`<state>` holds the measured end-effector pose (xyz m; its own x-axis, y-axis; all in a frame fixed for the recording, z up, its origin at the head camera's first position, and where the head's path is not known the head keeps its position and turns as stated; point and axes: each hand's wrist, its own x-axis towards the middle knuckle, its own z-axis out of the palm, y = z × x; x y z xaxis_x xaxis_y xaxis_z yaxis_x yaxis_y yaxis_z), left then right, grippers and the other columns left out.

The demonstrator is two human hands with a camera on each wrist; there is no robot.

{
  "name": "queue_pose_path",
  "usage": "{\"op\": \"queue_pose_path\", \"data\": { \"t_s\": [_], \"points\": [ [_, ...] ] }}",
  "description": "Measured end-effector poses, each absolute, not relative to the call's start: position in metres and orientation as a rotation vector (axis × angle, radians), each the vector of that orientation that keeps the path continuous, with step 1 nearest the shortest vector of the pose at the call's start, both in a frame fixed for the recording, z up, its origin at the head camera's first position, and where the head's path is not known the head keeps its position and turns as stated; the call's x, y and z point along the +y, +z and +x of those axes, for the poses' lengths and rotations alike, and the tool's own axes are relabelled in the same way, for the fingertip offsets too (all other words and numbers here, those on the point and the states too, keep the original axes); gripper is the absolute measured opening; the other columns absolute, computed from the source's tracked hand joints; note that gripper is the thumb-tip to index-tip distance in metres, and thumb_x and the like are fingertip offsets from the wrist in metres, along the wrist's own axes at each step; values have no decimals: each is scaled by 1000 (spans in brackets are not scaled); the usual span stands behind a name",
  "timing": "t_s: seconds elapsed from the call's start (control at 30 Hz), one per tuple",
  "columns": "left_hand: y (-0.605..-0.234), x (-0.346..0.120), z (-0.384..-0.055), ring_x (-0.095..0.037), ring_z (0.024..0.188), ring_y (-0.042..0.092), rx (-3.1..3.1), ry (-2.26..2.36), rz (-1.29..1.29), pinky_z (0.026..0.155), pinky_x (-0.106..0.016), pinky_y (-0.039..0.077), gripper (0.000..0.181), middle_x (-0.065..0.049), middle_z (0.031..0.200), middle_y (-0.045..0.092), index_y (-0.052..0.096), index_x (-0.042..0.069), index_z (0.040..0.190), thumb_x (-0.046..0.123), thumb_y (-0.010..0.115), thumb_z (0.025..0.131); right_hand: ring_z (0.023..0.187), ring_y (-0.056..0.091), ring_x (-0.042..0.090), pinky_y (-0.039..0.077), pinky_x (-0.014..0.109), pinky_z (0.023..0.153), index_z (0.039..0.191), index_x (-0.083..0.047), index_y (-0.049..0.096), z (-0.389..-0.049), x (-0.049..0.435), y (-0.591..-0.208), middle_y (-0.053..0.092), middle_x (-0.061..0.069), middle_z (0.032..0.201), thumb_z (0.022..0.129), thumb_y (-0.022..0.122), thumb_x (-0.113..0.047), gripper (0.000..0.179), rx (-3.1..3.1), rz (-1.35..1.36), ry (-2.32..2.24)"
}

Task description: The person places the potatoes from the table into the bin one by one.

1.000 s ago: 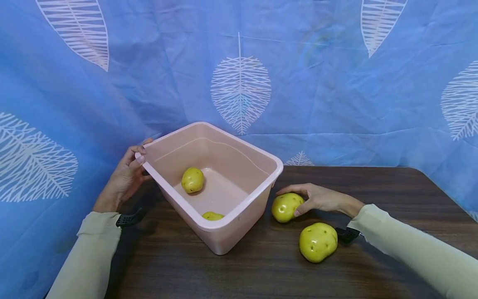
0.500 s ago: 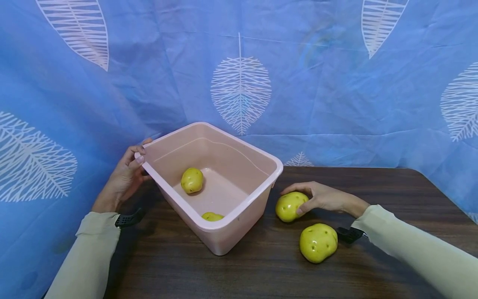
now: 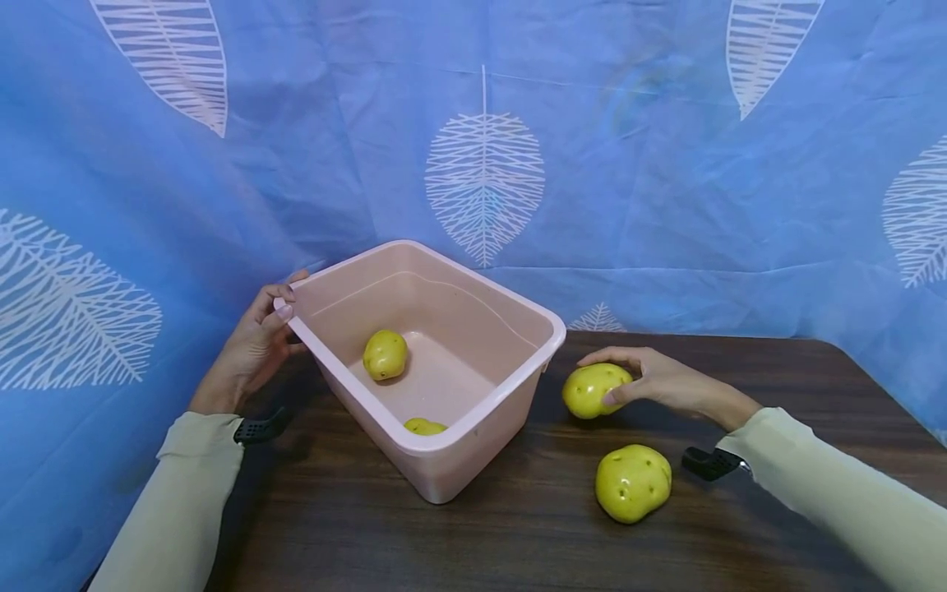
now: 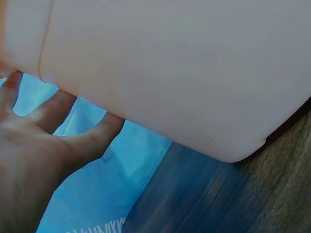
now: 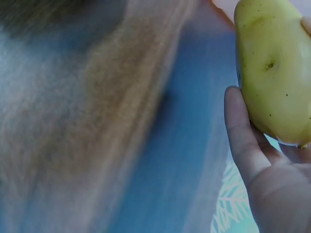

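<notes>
A pale pink plastic tub [image 3: 503, 411] stands left of the middle in the head view. My left hand [image 3: 255, 341] grips its rim at the left corner; the left wrist view shows fingers [image 4: 92, 138] against the tub wall. Inside the tub lies one yellow potato [image 3: 385, 355], and a second potato [image 3: 425, 426] is mostly hidden behind the near wall. To the right of the tub, my right hand [image 3: 666, 382] holds another potato [image 3: 592, 390] between thumb and fingers, as the right wrist view confirms. One more potato [image 3: 633, 483] rests on the table, nearer to me.
A dark wood-grain table [image 3: 547, 543] bears everything, its far right corner rounded. Behind and to the left hangs a blue cloth [image 3: 629, 181] with white leaf prints, close to the tub's back and left sides.
The right hand has carried its potato to the right and a little farther back, away from the tub and the loose potato. My left hand keeps its grip on the rim.
</notes>
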<state>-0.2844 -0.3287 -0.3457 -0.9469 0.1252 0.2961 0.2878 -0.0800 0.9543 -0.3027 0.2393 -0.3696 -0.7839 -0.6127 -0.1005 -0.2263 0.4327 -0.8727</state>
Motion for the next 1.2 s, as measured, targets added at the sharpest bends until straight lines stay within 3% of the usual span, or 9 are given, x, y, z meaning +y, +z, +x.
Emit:
{"op": "queue_pose_path", "data": {
  "t_s": [0.4,0.57,1.0,1.2],
  "points": [
    [-346,-328,-285,-22,131,46,-2059,-2169,-458,87,-39,51,16,-2,176,17,52,30,112,14,52,107,111,66,20,59,43,91,152,-8,48,-298,256,-335,56,14,139,98,70,-12,58,2350,-645,-1417],
    [-345,-328,-284,-22,131,46,-2064,-2163,-448,87,-39,51,17,-2,176,17,52,31,112,14,51,107,109,67,16,59,36,87,150,-11,50,-295,259,-316,58,5,136,99,70,-15,55,2447,-637,-1406],
    [-344,-327,-283,-28,138,39,-2070,-2172,-425,88,-38,53,16,-2,175,16,53,32,112,17,54,107,101,67,12,60,30,78,150,-17,52,-294,254,-287,60,-1,128,101,69,-16,52,2533,-613,-1427],
    [-345,-327,-284,-26,136,40,-2056,-2184,-433,88,-38,53,15,-1,176,16,53,32,111,17,54,107,105,64,11,59,28,81,152,-18,49,-293,244,-273,51,0,140,102,67,-17,54,2486,-588,-1494]
  ]
}}
